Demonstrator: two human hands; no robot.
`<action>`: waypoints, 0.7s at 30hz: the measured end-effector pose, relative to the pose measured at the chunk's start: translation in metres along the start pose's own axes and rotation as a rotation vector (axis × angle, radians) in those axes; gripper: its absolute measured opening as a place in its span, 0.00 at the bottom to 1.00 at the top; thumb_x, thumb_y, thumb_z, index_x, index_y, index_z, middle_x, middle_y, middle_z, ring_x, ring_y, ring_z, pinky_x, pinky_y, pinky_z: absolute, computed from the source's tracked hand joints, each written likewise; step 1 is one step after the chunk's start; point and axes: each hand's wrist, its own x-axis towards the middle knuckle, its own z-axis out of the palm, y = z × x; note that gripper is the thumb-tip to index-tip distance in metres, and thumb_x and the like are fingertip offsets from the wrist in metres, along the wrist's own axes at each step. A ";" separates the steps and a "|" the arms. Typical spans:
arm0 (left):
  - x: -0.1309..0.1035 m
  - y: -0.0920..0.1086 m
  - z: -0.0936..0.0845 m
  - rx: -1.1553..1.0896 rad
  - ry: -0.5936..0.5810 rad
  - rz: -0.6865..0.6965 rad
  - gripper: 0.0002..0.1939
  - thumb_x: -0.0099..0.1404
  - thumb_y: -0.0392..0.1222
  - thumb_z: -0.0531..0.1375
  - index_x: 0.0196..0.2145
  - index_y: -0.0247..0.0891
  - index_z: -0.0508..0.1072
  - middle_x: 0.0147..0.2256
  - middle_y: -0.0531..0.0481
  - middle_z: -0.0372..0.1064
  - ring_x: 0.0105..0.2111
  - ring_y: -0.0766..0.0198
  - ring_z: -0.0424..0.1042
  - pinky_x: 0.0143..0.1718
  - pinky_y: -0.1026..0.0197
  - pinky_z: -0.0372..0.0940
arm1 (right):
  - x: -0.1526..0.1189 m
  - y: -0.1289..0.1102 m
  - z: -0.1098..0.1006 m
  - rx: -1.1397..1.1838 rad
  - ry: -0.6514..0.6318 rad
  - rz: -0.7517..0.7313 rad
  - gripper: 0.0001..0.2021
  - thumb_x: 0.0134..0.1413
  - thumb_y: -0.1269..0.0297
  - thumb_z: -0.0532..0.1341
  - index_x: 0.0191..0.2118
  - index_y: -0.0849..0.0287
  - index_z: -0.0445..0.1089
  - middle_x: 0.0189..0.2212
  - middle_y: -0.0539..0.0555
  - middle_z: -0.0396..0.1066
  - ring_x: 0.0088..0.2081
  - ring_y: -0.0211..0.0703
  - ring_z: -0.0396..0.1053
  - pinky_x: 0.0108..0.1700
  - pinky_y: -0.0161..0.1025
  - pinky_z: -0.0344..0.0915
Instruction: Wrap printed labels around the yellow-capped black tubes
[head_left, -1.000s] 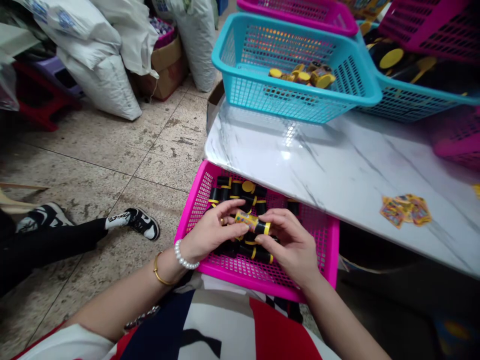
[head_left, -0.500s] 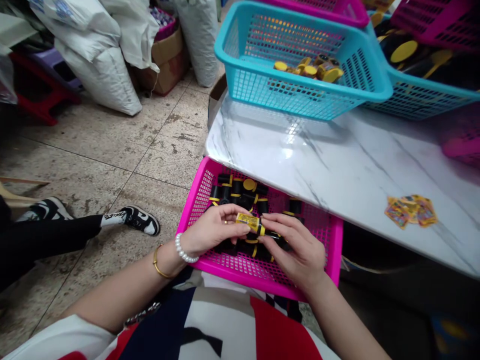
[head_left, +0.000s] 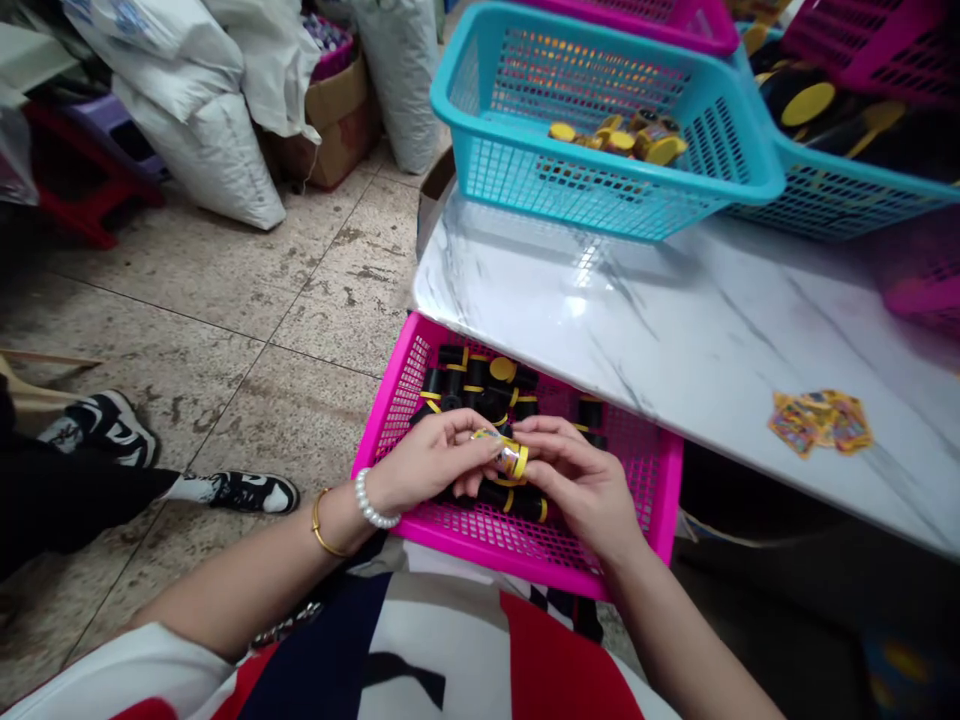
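Note:
My left hand [head_left: 431, 458], with a pearl bracelet at the wrist, pinches a small yellow-rimmed container [head_left: 513, 460] that has a printed label around it. My right hand [head_left: 585, 482] closes its thumb and fingers on the container's other end. Part of the container is hidden by the fingers. Both hands are over a pink basket [head_left: 669, 490] in front of my body. Several black containers with yellow rims [head_left: 474, 375] lie inside that basket, some covered by my hands.
A marble-patterned table [head_left: 570, 300] borders the basket. Printed labels [head_left: 821, 422] lie on its right side. A blue basket [head_left: 600, 190] at the back holds several yellow-capped pieces [head_left: 619, 142]. White sacks [head_left: 202, 150] stand on the floor. Another person's shoe [head_left: 255, 492] is at left.
The container has turned in my fingers: its yellow rim now faces the right and its black part no longer shows. The other person's feet have shifted.

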 end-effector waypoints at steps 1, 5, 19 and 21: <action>0.000 0.000 0.001 -0.064 -0.025 -0.023 0.17 0.63 0.51 0.61 0.39 0.34 0.68 0.25 0.50 0.70 0.17 0.72 0.64 0.17 0.70 0.57 | 0.000 0.001 0.000 0.033 -0.004 0.009 0.07 0.50 0.66 0.68 0.38 0.52 0.78 0.41 0.54 0.68 0.39 0.43 0.72 0.38 0.41 0.76; 0.000 -0.001 0.002 -0.292 -0.132 -0.076 0.21 0.60 0.52 0.64 0.44 0.35 0.67 0.24 0.51 0.71 0.15 0.73 0.64 0.16 0.71 0.57 | -0.001 0.004 0.000 0.168 0.013 0.005 0.05 0.48 0.67 0.70 0.32 0.52 0.76 0.35 0.50 0.65 0.28 0.37 0.70 0.28 0.39 0.74; 0.001 -0.005 0.007 -0.239 -0.071 -0.091 0.19 0.57 0.54 0.66 0.32 0.34 0.69 0.19 0.54 0.66 0.18 0.73 0.63 0.19 0.70 0.56 | -0.006 0.000 -0.001 -0.047 0.028 -0.158 0.06 0.49 0.68 0.69 0.35 0.51 0.76 0.35 0.52 0.66 0.34 0.39 0.69 0.34 0.38 0.70; 0.002 -0.004 0.007 -0.283 -0.043 -0.096 0.19 0.57 0.53 0.66 0.31 0.34 0.68 0.18 0.55 0.64 0.18 0.72 0.62 0.18 0.70 0.55 | -0.006 -0.001 0.001 -0.043 0.052 -0.123 0.10 0.49 0.66 0.69 0.40 0.51 0.74 0.41 0.54 0.65 0.36 0.41 0.70 0.36 0.40 0.73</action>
